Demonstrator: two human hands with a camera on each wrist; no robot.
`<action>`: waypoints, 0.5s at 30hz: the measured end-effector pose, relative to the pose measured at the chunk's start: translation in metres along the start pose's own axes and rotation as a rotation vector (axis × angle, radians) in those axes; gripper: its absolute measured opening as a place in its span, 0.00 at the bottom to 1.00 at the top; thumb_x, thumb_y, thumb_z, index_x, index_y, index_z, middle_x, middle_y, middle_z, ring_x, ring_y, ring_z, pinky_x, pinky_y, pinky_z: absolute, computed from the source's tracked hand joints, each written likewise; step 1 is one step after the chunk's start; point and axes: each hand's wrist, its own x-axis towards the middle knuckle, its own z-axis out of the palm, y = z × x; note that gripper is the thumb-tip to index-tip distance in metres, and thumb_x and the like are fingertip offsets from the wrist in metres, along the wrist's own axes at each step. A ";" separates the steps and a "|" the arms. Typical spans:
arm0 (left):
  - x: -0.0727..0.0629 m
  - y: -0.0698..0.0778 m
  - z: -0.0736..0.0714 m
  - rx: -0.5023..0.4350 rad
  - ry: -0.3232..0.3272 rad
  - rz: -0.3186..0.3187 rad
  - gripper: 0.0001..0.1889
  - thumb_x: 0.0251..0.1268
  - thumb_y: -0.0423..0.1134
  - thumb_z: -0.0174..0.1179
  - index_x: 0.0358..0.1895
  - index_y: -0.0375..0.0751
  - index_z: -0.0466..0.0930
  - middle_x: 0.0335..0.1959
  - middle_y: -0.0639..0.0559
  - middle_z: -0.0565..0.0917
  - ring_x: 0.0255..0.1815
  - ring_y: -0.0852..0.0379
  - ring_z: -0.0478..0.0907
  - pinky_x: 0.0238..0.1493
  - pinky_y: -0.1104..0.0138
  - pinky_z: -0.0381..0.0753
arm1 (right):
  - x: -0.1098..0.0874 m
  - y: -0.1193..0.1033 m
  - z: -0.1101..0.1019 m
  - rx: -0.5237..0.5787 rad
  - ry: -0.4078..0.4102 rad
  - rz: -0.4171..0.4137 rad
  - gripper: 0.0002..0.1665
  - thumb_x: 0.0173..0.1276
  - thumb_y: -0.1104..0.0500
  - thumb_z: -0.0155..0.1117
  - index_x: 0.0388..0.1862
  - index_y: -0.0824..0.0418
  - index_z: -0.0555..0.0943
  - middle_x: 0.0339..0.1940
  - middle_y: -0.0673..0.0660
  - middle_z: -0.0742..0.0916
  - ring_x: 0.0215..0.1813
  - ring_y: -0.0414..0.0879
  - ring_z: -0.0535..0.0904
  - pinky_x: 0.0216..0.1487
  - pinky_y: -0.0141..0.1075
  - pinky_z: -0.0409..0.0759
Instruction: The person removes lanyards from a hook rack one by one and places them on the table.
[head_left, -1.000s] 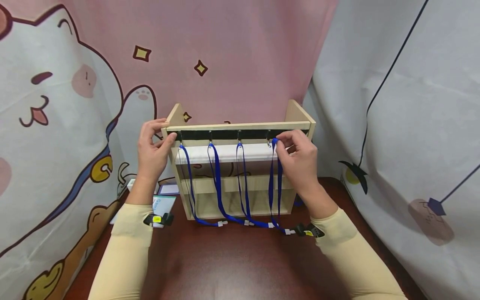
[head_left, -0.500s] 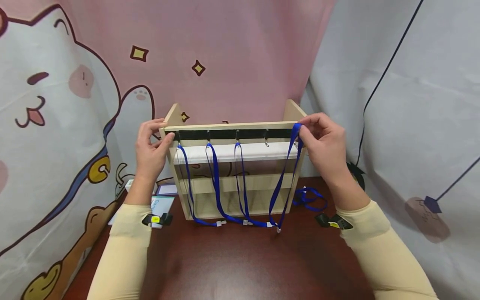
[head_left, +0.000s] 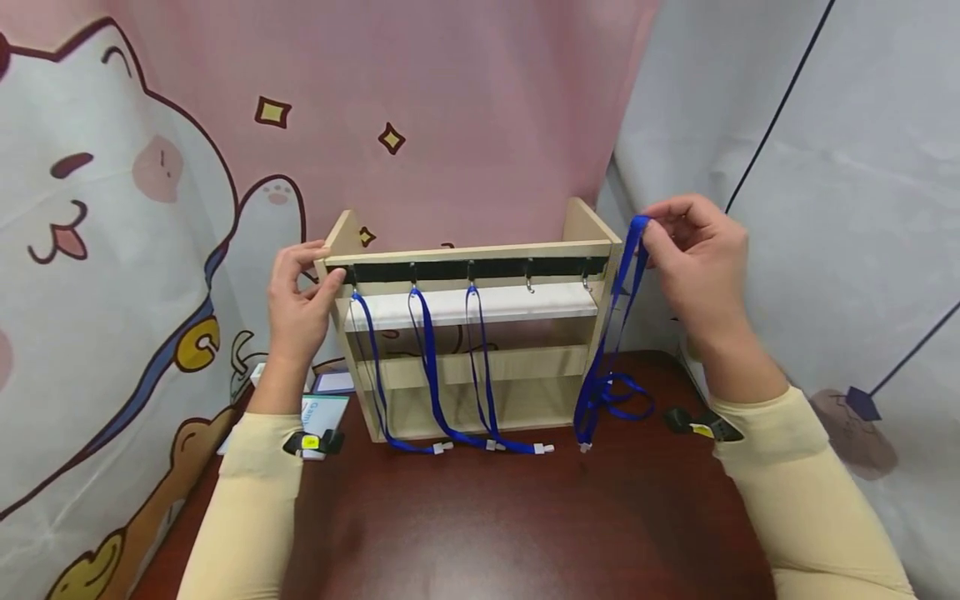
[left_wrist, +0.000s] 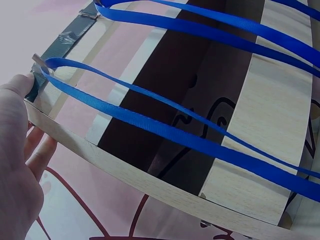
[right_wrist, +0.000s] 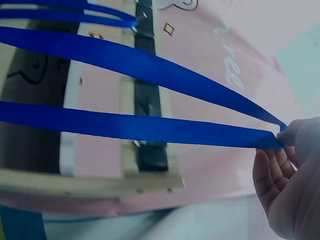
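Observation:
My right hand [head_left: 701, 267] pinches the top of a blue lanyard [right_wrist: 210, 134] between thumb and fingers. Its loop hangs down beside the right side panel of a small wooden shelf [head_left: 465, 252]. At the shelf's upper left corner, my left hand [head_left: 303, 287] grips the side panel, thumb on the front and fingers behind. A black strip [head_left: 498, 269] with several metal hooks runs along the top front. Three blue lanyards [head_left: 430, 358] hang from the left hooks, their white clips lying on the table. The two right hooks, including the end hook [head_left: 587, 279], are bare.
On the dark red table [head_left: 465, 525], another blue lanyard [head_left: 633, 416] lies coiled right of the shelf. A pale card with blue lettering [head_left: 324, 412] and a blue-edged card [head_left: 334, 382] lie at the left. Printed fabric [head_left: 480, 100] surrounds the table behind and at the sides.
My right hand has carried the lanyard from near the fourth hook rightward, past the shelf's end. Its lower end has come off the front of the shelf. My left hand keeps its grip.

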 end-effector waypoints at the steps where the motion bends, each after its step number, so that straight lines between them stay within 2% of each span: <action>1: -0.001 0.000 0.000 0.004 0.000 -0.006 0.17 0.79 0.32 0.69 0.65 0.33 0.82 0.73 0.46 0.77 0.68 0.54 0.75 0.61 0.60 0.89 | 0.002 0.000 -0.004 -0.005 0.013 -0.008 0.07 0.75 0.71 0.67 0.46 0.76 0.88 0.28 0.49 0.89 0.25 0.40 0.81 0.29 0.25 0.82; 4: -0.004 0.000 0.001 0.000 0.000 -0.012 0.17 0.79 0.32 0.69 0.65 0.33 0.82 0.73 0.47 0.77 0.68 0.55 0.75 0.62 0.58 0.89 | 0.008 -0.002 -0.015 -0.001 0.051 -0.013 0.08 0.74 0.72 0.65 0.46 0.78 0.87 0.28 0.49 0.89 0.24 0.39 0.81 0.29 0.25 0.82; 10: -0.004 0.004 0.001 -0.013 0.007 0.001 0.17 0.79 0.32 0.69 0.65 0.32 0.81 0.73 0.47 0.78 0.67 0.57 0.75 0.60 0.63 0.89 | 0.018 -0.007 -0.036 -0.050 0.131 0.075 0.10 0.76 0.68 0.65 0.47 0.74 0.89 0.29 0.50 0.89 0.25 0.41 0.80 0.32 0.23 0.83; 15: -0.003 0.010 0.002 0.005 0.006 0.000 0.17 0.80 0.31 0.67 0.64 0.30 0.80 0.73 0.44 0.77 0.68 0.55 0.75 0.62 0.61 0.88 | 0.025 0.005 -0.053 -0.108 0.184 0.123 0.09 0.77 0.67 0.65 0.47 0.72 0.90 0.30 0.48 0.89 0.25 0.40 0.80 0.32 0.23 0.82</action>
